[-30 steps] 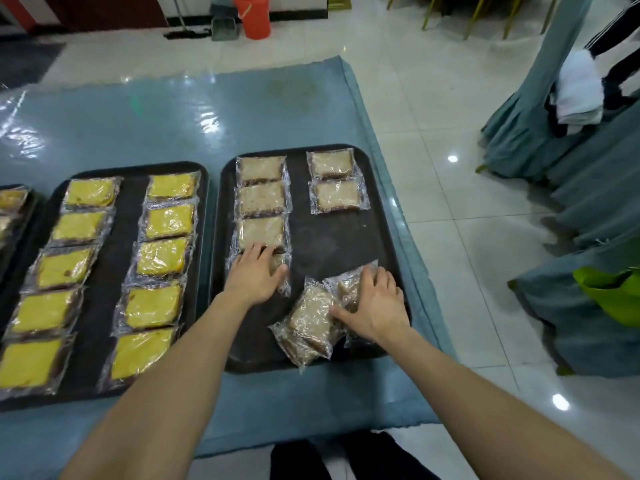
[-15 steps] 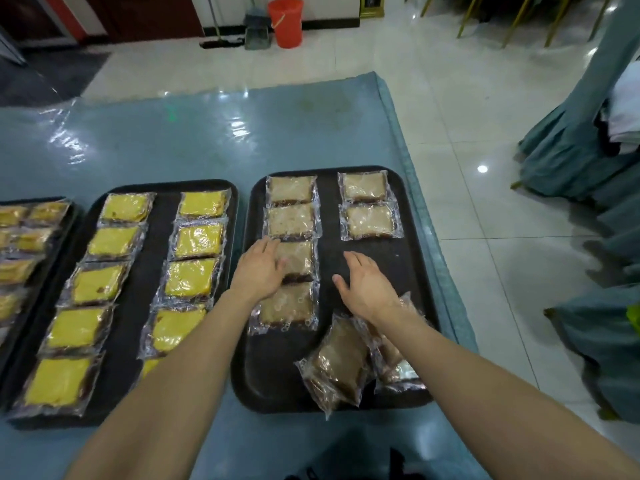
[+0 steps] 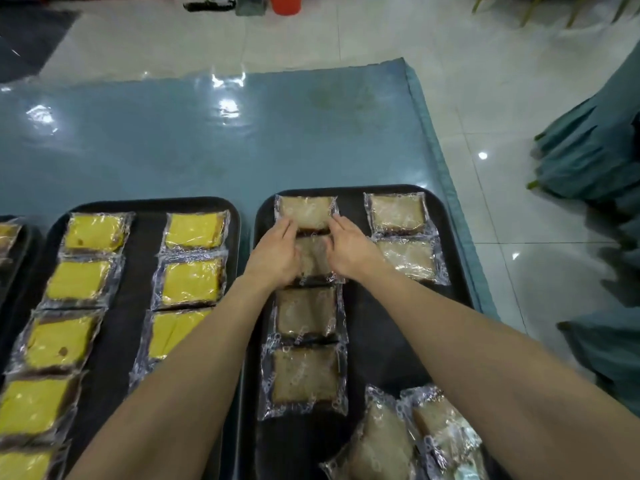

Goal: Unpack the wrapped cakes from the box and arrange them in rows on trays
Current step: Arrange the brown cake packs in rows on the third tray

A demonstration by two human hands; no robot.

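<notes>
On the right black tray (image 3: 353,341), brown wrapped cakes lie in two columns. The left column holds several: a top cake (image 3: 306,213), a second cake (image 3: 313,258), a third (image 3: 304,313) and a fourth (image 3: 304,375). Two more (image 3: 396,213) (image 3: 407,258) start the right column. My left hand (image 3: 273,254) and my right hand (image 3: 353,247) flank the second cake, their fingertips touching the near corners of the top cake. Loose wrapped cakes (image 3: 381,441) (image 3: 440,424) are piled at the tray's near right corner. No box is in view.
A second black tray (image 3: 138,289) to the left carries two columns of yellow wrapped cakes (image 3: 192,278). A third tray (image 3: 7,237) peeks in at far left. The blue shiny table cover (image 3: 207,143) ends at its right edge (image 3: 433,133). Draped chairs (image 3: 588,150) stand on the tiled floor.
Both hands moved away from me along the left column to its far end. My right hand left the loose pile. The view has shifted closer over the trays.
</notes>
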